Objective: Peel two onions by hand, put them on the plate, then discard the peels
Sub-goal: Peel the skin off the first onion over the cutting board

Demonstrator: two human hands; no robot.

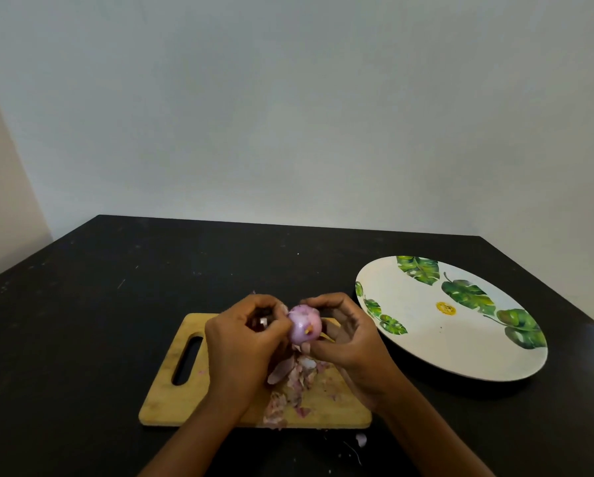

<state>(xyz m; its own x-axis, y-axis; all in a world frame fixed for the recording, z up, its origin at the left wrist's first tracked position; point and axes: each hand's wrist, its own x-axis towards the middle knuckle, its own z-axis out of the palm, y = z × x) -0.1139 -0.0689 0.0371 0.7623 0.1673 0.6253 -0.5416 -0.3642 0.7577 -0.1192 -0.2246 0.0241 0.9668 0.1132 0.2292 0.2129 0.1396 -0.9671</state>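
One onion (305, 325) is in plain view, pale purple and largely bare of skin, held in the air above the far part of the one wooden cutting board (171, 401), between two hands; the right hand (345, 339) cups it from the right, thumb under its lower edge and curled fingers behind it; the left hand (244, 342) is curled tight against its left side, thumb and fingertips pinching at the surface there; something dark red with a glint shows inside that curl, and whether it is peel or another onion cannot be told. One loose heap of peels (290, 383), too tangled to count, lies on the board below the hands and runs to its near edge; a few small scraps (361, 440) lie on the black table (82, 304) just in front of the board. One white plate (409, 325), printed with green leaves and one yellow mark, lies flat to the right, apart from the board.
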